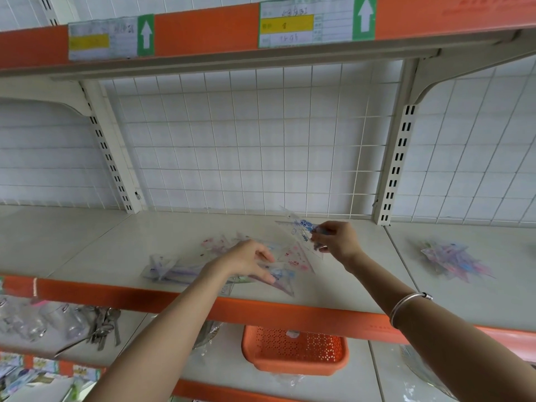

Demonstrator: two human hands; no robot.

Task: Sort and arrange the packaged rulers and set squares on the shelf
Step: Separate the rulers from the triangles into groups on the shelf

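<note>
Basket of orange plastic stands nearest, on the lower shelf. Above it, on the middle shelf, the left grip is half open over a loose pile of packaged rulers and set squares. Its fingertips touch the clear bags, but whether they pinch one I cannot tell. Just behind, the right grip pinches one packaged set square, tilted and lifted off the shelf. The second pile, far to the right, is too blurred to read.

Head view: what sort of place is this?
Probably a shop or its stockroom: slotted metal shelving with orange edge strips, paper labels with green arrows on the upper shelf edge, and packaged set squares lying loose on the shelf.
</note>
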